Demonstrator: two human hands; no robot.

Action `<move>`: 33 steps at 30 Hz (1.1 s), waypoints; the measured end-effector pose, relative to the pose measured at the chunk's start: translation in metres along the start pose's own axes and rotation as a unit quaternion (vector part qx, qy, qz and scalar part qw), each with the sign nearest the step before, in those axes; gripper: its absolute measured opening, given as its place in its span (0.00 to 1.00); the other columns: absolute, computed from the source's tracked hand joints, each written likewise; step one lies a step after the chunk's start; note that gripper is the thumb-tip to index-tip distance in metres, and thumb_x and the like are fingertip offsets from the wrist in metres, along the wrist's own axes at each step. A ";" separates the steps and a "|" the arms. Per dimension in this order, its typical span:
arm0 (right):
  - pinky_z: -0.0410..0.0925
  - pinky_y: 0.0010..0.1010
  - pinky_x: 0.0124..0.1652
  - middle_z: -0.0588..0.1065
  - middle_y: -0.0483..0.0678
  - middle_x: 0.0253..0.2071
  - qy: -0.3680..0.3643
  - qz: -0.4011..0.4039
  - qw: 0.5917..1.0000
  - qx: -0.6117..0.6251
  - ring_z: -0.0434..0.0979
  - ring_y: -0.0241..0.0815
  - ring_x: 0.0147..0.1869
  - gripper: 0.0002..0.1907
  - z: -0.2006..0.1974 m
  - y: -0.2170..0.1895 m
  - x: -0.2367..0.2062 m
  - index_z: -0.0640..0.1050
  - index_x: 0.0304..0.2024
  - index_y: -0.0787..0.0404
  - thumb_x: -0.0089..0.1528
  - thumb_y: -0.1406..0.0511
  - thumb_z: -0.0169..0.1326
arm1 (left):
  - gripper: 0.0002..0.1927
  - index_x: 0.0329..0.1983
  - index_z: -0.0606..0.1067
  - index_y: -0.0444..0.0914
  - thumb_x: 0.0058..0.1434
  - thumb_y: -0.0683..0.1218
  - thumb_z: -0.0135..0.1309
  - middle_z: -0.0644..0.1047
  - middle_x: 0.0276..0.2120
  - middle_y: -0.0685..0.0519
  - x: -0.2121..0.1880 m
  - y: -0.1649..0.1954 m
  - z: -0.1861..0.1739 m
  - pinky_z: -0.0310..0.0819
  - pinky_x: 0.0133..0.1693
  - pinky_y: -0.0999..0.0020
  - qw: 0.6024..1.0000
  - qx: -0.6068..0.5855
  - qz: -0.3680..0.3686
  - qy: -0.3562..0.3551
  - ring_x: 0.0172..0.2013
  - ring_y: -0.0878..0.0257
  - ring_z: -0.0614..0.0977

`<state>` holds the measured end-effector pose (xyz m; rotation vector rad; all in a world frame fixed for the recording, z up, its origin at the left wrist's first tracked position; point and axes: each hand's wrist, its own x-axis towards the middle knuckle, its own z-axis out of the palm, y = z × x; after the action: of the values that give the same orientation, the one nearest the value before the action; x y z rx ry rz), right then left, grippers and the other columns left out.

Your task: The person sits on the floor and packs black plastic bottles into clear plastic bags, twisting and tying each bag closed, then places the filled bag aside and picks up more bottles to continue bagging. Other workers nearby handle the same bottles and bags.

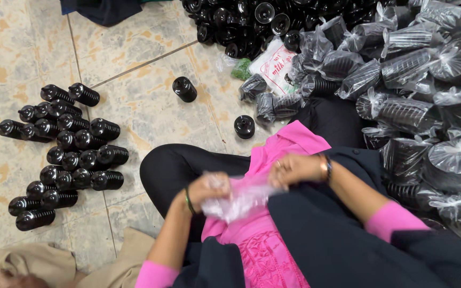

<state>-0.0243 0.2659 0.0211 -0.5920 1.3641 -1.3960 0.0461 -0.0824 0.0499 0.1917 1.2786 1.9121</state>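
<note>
My left hand (208, 189) and my right hand (293, 169) both grip a thin clear plastic bag (241, 200) over my lap, stretched between them. The left fingers bunch one end of the bag, and the right fingers pinch the other end. I sit on the floor in a pink garment (265, 234) and black trousers (188, 168). Nothing is visible inside the bag.
Several black ribbed bottles (65, 154) lie stacked on the tiled floor at left. Two loose bottles (184, 89) sit ahead of my knee. Bagged bundles of black parts (417, 69) pile up at right, loose black bottles (241, 21) at the top. Beige cloth (38, 266) lies bottom left.
</note>
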 end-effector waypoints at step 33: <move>0.74 0.33 0.33 0.79 0.48 0.31 0.436 -0.039 0.837 0.327 0.78 0.40 0.31 0.11 -0.069 0.003 0.185 0.78 0.38 0.66 0.63 0.63 0.53 | 0.17 0.45 0.75 0.31 0.69 0.51 0.57 0.80 0.37 0.35 0.201 0.026 -0.106 0.75 0.44 0.53 0.748 0.381 0.001 0.544 0.41 0.41 0.82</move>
<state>-0.1449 0.1295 -0.0548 0.5354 1.3759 -2.1884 -0.1559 -0.0229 -0.0385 -0.6326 2.7917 1.3066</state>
